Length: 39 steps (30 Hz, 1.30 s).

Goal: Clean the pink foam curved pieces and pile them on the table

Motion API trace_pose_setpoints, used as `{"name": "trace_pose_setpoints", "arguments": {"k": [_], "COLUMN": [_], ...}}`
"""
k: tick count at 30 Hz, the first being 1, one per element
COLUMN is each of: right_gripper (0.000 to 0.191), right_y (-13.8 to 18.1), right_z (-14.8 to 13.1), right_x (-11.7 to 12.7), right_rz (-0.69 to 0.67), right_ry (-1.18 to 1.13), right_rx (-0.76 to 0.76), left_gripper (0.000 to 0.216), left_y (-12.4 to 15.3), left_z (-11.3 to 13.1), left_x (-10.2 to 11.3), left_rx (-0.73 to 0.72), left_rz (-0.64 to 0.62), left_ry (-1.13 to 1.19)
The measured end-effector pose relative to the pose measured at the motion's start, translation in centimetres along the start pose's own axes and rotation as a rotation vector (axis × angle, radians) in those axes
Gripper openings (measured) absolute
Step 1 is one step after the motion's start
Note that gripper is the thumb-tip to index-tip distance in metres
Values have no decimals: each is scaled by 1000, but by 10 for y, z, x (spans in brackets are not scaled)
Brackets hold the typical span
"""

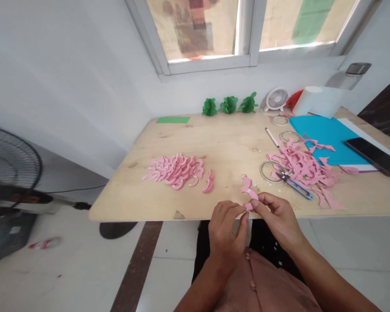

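Observation:
A curved pink paper piece (252,195) is held between my two hands at the table's front edge. My right hand (279,219) pinches it between thumb and fingers from the right. At its lower left end, the fingertips of my left hand (225,227) close on the tip, where a speck of white shows. Just beyond lies another wavy pink paper piece (245,181). To the left are a heap of similar curved pink pieces (178,170) and a small separate stack (209,182).
Pink paper scraps (305,164) lie on the right with blue thread snips (295,186) and tape rings (269,171). Behind them are a blue sheet (325,130), phone (373,155), white pen (272,137) and small fan (277,99). Green paper ornaments (229,105) line the wall.

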State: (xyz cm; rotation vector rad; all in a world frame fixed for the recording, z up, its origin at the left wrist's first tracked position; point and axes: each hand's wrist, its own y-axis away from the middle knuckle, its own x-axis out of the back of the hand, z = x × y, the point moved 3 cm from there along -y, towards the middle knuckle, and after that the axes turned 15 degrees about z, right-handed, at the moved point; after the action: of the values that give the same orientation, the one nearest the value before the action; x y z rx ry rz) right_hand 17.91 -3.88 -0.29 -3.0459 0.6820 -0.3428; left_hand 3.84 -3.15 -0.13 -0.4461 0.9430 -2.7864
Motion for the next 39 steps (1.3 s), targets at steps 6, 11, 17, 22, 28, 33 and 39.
{"name": "trace_pose_setpoints", "arguments": {"k": [6, 11, 17, 22, 28, 33, 39], "right_gripper": [25, 24, 25, 26, 21, 19, 21], "right_y": [-1, 0, 0, 0, 0, -1, -2], "right_z": [0, 1, -3, -11, -15, -15, -18], "right_x": [0, 1, 1, 1, 1, 1, 0], "right_rz": [7, 12, 5, -7, 4, -1, -93], "right_ry": [5, 9, 27, 129, 282, 312, 289], "right_rx": [1, 5, 7, 83, 214, 288, 286], "left_gripper": [15, 16, 11, 10, 8, 17, 18], "left_y": [-1, -1, -1, -5, -13, -19, -22], "left_z": [-4, -3, -6, -14, -12, -17, -28], "left_x": [-1, 0, 3, -1, 0, -9, -19], "left_rx": [124, 164, 381, 641, 576, 730, 1080], "left_rz": [12, 16, 43, -56, 24, -37, -47], "left_ry": [74, 122, 148, 245, 225, 388, 708]}}
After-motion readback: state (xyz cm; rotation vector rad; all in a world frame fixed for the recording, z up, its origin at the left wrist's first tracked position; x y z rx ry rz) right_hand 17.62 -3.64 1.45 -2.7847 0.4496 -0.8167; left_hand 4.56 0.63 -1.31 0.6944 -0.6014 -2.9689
